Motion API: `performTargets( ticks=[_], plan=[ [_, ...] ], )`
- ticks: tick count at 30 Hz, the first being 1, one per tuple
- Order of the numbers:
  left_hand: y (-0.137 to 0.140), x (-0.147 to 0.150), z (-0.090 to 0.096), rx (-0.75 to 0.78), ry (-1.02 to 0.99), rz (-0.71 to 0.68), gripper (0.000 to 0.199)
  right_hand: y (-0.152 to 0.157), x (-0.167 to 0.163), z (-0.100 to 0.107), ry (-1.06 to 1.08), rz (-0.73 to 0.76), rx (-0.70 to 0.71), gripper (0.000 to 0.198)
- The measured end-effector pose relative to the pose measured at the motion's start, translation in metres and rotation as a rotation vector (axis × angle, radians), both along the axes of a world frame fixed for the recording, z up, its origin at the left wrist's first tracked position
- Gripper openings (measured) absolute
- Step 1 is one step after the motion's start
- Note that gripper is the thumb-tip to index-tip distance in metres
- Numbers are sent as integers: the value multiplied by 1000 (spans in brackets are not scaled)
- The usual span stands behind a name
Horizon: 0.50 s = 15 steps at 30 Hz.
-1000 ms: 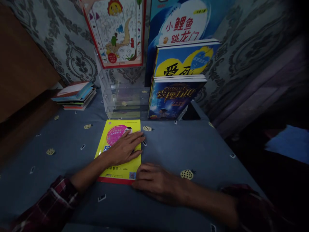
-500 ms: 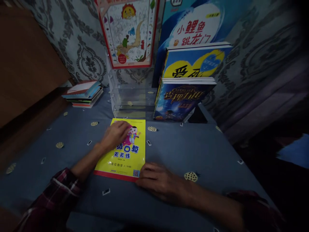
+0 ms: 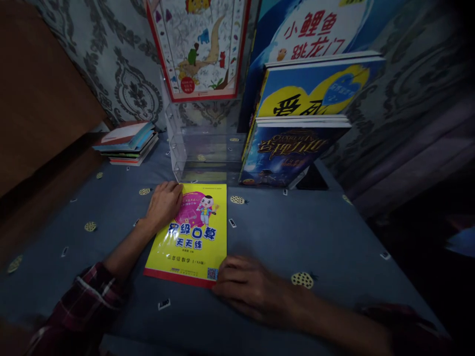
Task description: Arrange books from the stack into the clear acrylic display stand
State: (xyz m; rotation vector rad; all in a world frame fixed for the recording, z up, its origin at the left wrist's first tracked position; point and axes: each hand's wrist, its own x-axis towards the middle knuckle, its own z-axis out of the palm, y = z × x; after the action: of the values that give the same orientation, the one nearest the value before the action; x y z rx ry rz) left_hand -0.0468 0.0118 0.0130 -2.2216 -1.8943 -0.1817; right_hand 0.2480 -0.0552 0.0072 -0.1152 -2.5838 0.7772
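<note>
A yellow workbook (image 3: 196, 237) with a red lower edge lies flat on the cloth-covered table, cover up. It bears a cartoon child and blue Chinese lettering. At its upper left edge is my left hand (image 3: 164, 203), fingers closed together along the border. My right hand (image 3: 252, 287) has its fingers curled in at the lower right corner, with the thumb side hidden. Just beyond the workbook's top edge stands a clear acrylic book rack (image 3: 204, 170).
In the rack's right side stand a dark blue book (image 3: 293, 153), a blue-and-yellow book (image 3: 315, 89) and a taller blue book (image 3: 315, 29). A red-bordered picture book (image 3: 202, 54) sits higher up. A stack of books (image 3: 128, 141) lies at the back left, near a brown wooden panel (image 3: 40, 94).
My left hand has slid left off the cover's picture to the workbook's left edge, uncovering the pink design. The right hand stays at the lower right corner. The view has shifted slightly.
</note>
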Motion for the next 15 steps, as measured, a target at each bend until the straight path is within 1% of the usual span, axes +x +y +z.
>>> performTargets(
  ticks=[3, 7, 12, 15],
  plan=[
    [1, 10, -1, 3, 13, -44, 32, 0, 0, 2, -21, -7, -18, 26],
    [6, 22, -4, -5, -58, -154, 34, -1, 2, 2, -16, -7, -17, 23],
    [16, 31, -2, -56, -130, -258, 36, 0, 2, 2, -55, -8, -23, 25],
    [23, 38, 1, -88, -164, -317, 38, 0, 2, 4, -43, -13, 2, 24]
  ],
)
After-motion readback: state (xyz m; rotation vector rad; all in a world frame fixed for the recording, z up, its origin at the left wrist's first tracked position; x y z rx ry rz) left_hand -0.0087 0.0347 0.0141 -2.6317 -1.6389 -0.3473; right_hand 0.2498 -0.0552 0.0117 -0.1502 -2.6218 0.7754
